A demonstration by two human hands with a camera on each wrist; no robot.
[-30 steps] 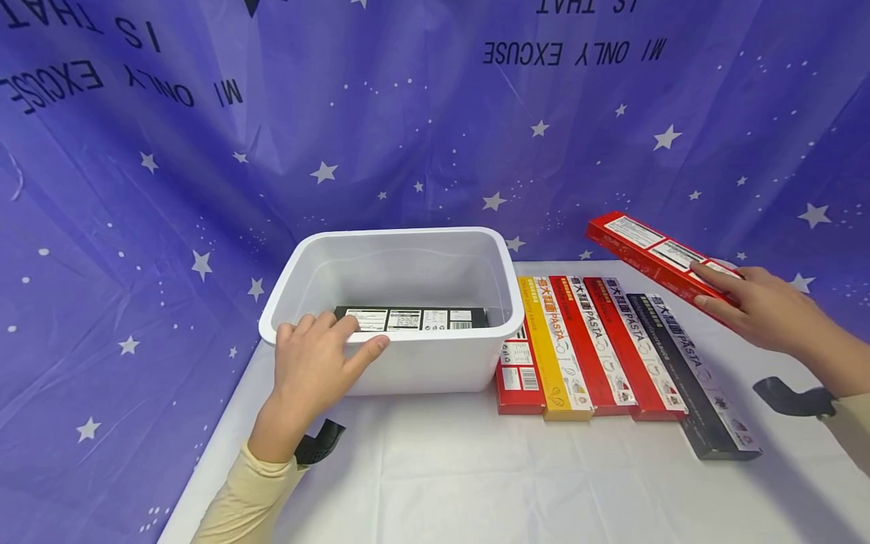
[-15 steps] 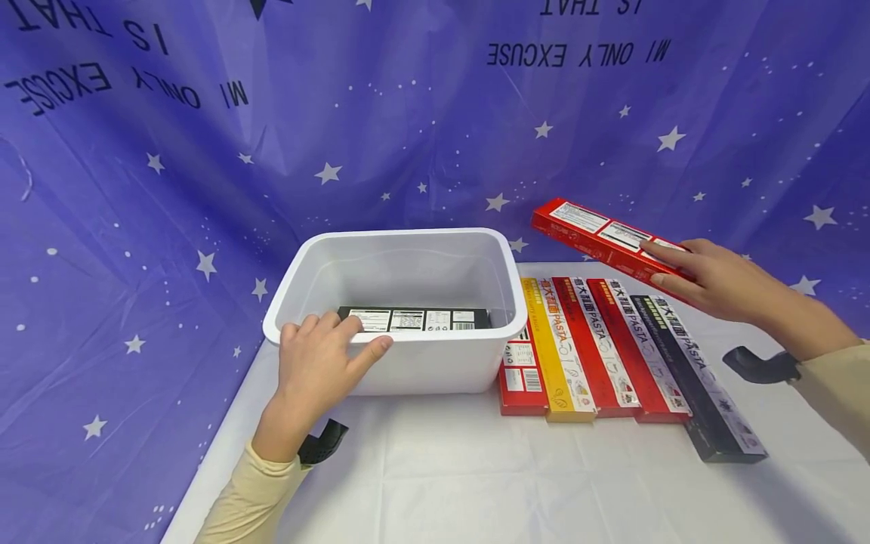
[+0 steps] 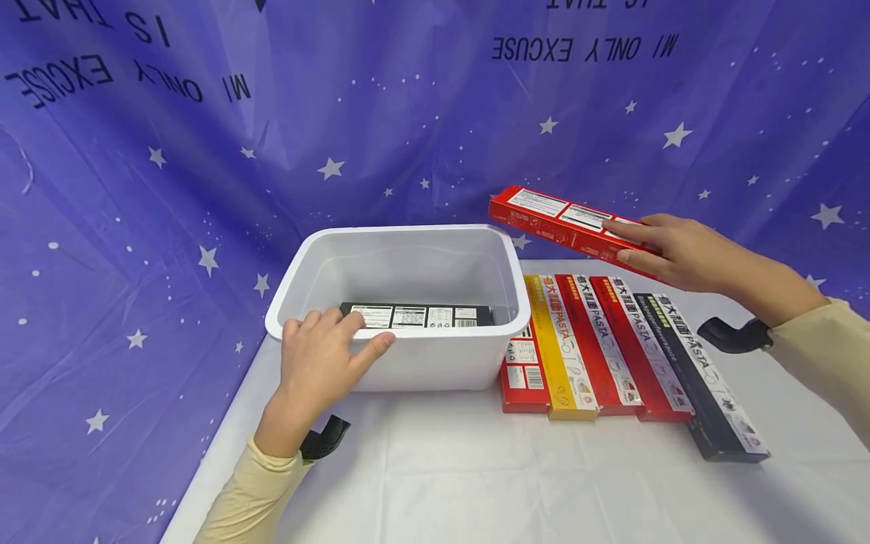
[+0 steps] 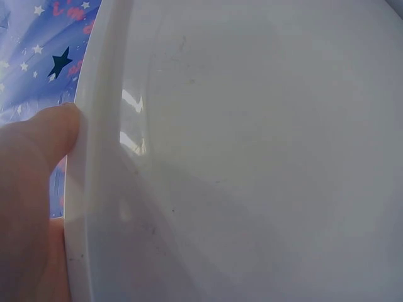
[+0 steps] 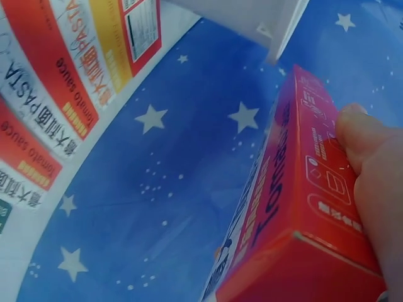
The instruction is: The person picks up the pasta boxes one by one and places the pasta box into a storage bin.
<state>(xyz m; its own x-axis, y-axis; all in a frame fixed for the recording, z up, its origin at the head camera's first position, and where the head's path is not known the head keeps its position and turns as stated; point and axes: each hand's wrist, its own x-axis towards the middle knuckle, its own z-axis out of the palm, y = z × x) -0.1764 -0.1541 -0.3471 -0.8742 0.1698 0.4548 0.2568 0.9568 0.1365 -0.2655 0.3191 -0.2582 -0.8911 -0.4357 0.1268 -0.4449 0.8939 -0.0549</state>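
Note:
My left hand grips the near rim of a white plastic bin, fingers over the edge and thumb along the outside. In the left wrist view, the thumb lies against the rim, and the bin's smooth wall fills most of the picture. A black pasta box, printed with white label panels, lies inside the bin. My right hand holds a red pasta box by its near end, tilted and raised, its far end by the bin's back right corner. "Tomato" lettering shows on the box's side in the right wrist view.
Right of the bin, pasta boxes lie side by side on the white tablecloth: a red one label side up, a yellow one, two more red ones, and a black one. A purple star-print curtain hangs behind.
My right hand has carried the red pasta box leftward and slightly up, from above the black box toward the bin's right side. The left hand has stayed on the rim.

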